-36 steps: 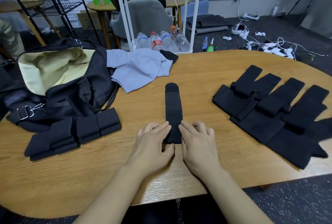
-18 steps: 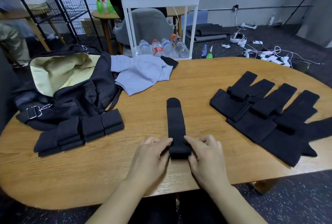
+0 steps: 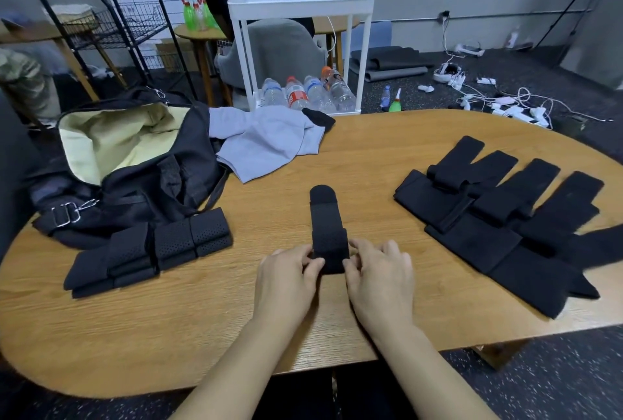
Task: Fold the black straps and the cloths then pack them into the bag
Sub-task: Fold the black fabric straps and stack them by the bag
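Black strap (image 3: 326,217) on the wooden oval table (image 3: 371,136), at the table's centre, running from 6 o'clock toward 12, rounded tip at the far end. Near end doubled over into a thicker fold, raised a little off the wood. Pinched at that fold from both sides: left hand (image 3: 286,279) at 9 o'clock of it, thumb and fingertips curled onto its left edge; right hand (image 3: 381,278) at 3 o'clock, fingers curled onto its right edge. Both forearms in from 6 o'clock.

At 9 o'clock of the strap, near the table's left edge, folded black straps (image 3: 151,247) with perforated surfaces, bundled side by side. Just beyond them, at 10 o'clock, black bag (image 3: 135,190) lying open, pale cream lining showing, metal buckle on its webbing, touching the folded bundle. At 11 o'clock, grey cloth (image 3: 266,143) crumpled against the bag's right side, with a small black cloth piece (image 3: 320,119) at its far right corner.

At 3 o'clock, well apart from the hands, spread of unfolded black straps (image 3: 499,220), overlapping, fanned toward 1 o'clock.

Beyond the table at 12 o'clock, white utility cart (image 3: 300,1) with plastic water bottles (image 3: 310,92) on its bottom shelf. At 1 to 2 o'clock on the dark floor, tangle of white cables and devices (image 3: 505,106). At 10 o'clock in the background, black wire rack (image 3: 111,18).
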`<action>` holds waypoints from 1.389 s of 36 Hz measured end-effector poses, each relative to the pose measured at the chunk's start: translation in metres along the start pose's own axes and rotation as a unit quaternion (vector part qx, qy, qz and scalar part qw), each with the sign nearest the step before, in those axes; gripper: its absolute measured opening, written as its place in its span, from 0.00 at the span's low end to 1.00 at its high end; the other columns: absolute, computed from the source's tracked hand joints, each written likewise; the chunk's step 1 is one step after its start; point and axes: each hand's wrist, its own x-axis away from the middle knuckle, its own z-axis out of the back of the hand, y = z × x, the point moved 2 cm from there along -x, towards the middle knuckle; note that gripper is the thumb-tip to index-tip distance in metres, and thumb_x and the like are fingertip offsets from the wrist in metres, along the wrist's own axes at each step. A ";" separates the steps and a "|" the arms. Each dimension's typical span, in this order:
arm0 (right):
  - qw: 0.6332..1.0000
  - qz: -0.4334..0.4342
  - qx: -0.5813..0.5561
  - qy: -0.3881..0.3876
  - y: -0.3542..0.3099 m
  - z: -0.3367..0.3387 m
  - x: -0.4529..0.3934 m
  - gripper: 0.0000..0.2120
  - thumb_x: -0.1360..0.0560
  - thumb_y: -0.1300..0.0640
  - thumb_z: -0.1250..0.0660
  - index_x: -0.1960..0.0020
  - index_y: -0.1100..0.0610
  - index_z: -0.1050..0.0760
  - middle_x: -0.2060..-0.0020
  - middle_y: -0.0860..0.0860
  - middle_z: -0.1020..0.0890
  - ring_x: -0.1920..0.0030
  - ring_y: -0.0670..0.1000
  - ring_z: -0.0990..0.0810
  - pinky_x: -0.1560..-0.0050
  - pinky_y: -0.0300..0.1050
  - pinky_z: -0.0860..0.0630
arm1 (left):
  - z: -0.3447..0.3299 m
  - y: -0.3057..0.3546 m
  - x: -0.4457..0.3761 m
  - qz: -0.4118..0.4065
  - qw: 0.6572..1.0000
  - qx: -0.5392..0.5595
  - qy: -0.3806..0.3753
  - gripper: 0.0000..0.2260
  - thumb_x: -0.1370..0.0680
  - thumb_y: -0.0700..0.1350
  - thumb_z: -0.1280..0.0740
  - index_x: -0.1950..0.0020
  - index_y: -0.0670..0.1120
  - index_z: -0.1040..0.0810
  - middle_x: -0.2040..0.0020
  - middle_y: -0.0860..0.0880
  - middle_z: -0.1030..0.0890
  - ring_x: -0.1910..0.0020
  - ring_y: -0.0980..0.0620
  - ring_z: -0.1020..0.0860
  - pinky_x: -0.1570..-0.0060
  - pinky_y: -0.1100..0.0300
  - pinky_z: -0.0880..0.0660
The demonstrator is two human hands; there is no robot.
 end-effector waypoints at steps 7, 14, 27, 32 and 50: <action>0.995 0.069 0.064 0.018 0.001 -0.007 -0.005 0.11 0.34 0.59 0.22 0.53 0.53 0.19 0.72 0.46 0.23 0.64 0.52 0.26 0.67 0.46 0.33 | -0.002 0.003 -0.008 -0.028 0.996 -0.085 -0.012 0.17 0.20 0.51 0.36 0.31 0.53 0.26 0.56 0.57 0.19 0.47 0.53 0.26 0.41 0.58 0.36; 0.989 0.103 0.102 -0.009 0.005 -0.014 -0.007 0.18 0.37 0.59 0.21 0.47 0.54 0.17 0.71 0.50 0.24 0.63 0.55 0.25 0.67 0.46 0.35 | -0.003 0.004 -0.010 -0.045 0.986 -0.149 -0.062 0.17 0.17 0.53 0.42 0.27 0.57 0.30 0.49 0.57 0.23 0.45 0.54 0.31 0.44 0.57 0.41; 0.977 0.167 0.121 -0.047 0.009 -0.018 -0.013 0.07 0.32 0.56 0.33 0.55 0.54 0.19 0.48 0.45 0.18 0.44 0.54 0.27 0.54 0.48 0.36 | 0.001 0.006 -0.020 -0.113 0.965 -0.198 -0.127 0.16 0.17 0.50 0.43 0.30 0.53 0.27 0.28 0.58 0.32 0.30 0.55 0.39 0.46 0.60 0.50; 0.977 0.151 0.114 -0.098 0.009 -0.016 -0.015 0.19 0.30 0.53 0.50 0.55 0.54 0.20 0.50 0.43 0.18 0.44 0.53 0.27 0.54 0.49 0.37 | 0.006 0.008 -0.020 -0.126 0.962 -0.189 -0.151 0.19 0.17 0.53 0.43 0.28 0.52 0.29 0.26 0.57 0.32 0.28 0.56 0.40 0.39 0.58 0.49; 0.973 0.147 0.083 -0.158 0.012 0.016 0.021 0.20 0.36 0.48 0.41 0.51 0.53 0.18 0.45 0.44 0.18 0.47 0.53 0.25 0.54 0.50 0.29 | 0.020 0.005 0.020 -0.152 0.953 -0.189 -0.181 0.21 0.19 0.54 0.41 0.26 0.56 0.32 0.25 0.60 0.35 0.31 0.57 0.39 0.34 0.52 0.52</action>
